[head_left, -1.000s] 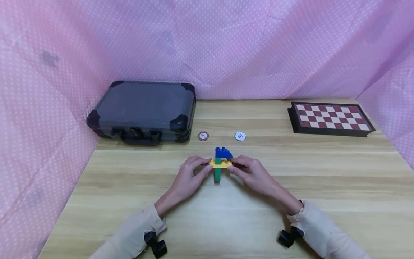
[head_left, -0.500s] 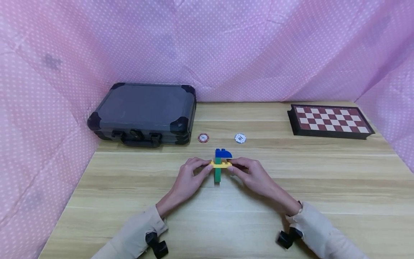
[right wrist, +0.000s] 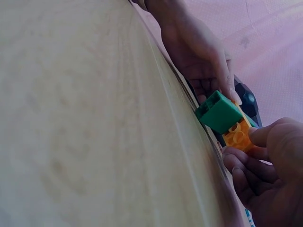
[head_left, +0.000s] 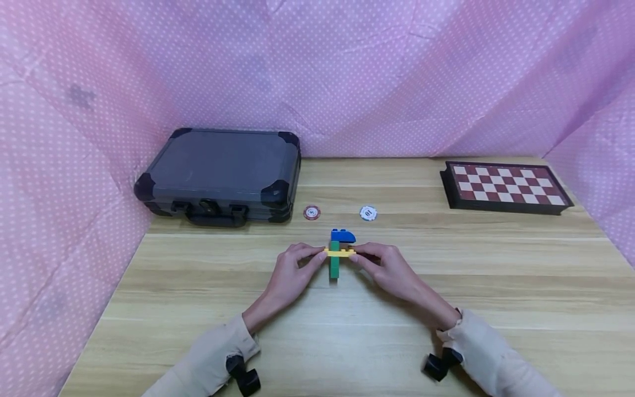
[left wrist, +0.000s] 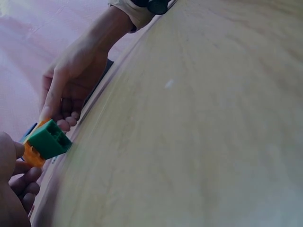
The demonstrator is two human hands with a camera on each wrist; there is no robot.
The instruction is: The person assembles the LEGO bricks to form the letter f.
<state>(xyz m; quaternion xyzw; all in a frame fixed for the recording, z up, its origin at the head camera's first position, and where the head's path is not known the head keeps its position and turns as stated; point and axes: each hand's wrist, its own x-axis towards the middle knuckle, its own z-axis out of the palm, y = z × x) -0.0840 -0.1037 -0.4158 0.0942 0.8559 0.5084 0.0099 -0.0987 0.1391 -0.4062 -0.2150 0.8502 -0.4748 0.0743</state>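
Note:
Between both hands is a small model of toy building bricks, in the middle of the head view. A blue curved brick (head_left: 343,236) tops it, above a yellow plate (head_left: 341,253), with green bricks (head_left: 334,269) running above and below that plate. My left hand (head_left: 292,273) pinches the plate's left end between thumb and fingers, and my right hand (head_left: 389,270) pinches the right end. Seen from the left wrist, the lower green brick (left wrist: 49,140) shows its hollow underside. The right wrist view shows round tubes under the orange-yellow plate (right wrist: 239,137).
Behind the hands lie a red poker chip (head_left: 312,213) and a white-and-blue poker chip (head_left: 368,213). A grey case (head_left: 223,165) with black corners stands back left, and a checkered board (head_left: 508,184) lies back right. Pink dotted cloth (head_left: 367,77) hangs behind the wooden table (head_left: 337,342).
The head view has tilted up slightly, so the case, chips and board sit a little lower. Both hands keep their hold on the plate, and the model has shifted only very slightly.

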